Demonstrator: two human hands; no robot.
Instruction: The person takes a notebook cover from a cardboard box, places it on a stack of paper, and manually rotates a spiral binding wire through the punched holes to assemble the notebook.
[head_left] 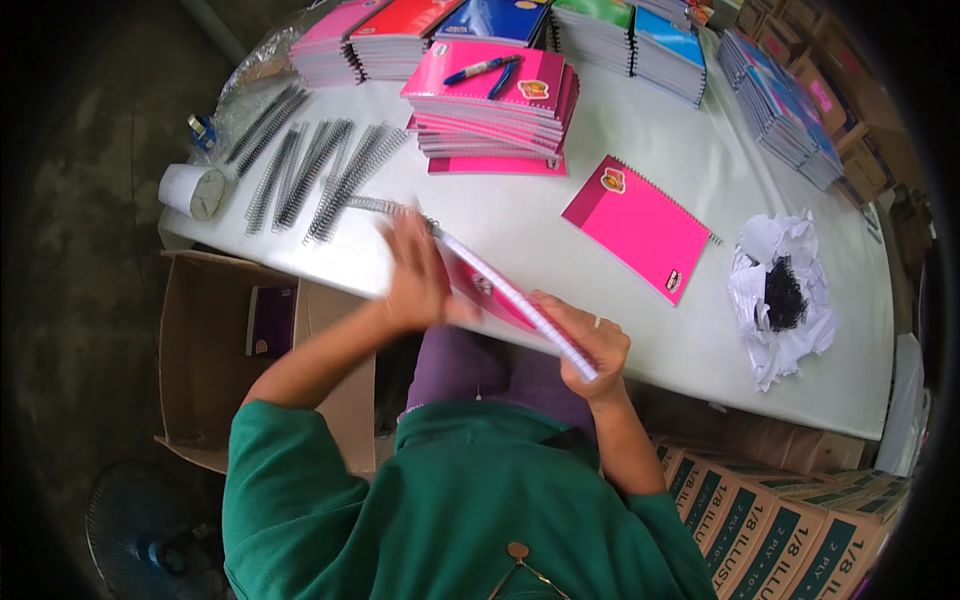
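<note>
A pink notebook (510, 300) is held on edge above the near side of the table, its white page edges turned up. My right hand (590, 345) is closed around its lower right end. My left hand (418, 275), blurred by motion, has its fingers stretched out beside the notebook's upper left end. A loose wire spiral coil (375, 206) reaches that same end; whether it passes through the holes there is hidden by my fingers. Another pink notebook (650, 230) lies flat to the right, with a coil end sticking out of its far-right corner.
Several spiral coils (315, 175) lie at left beside a white roll (192, 190). A pink notebook stack (490, 120) carries two pens (482, 70). Crumpled paper (755, 345) holds black bits at right. Below the table are an open carton (210, 400) and printed boxes (770, 530).
</note>
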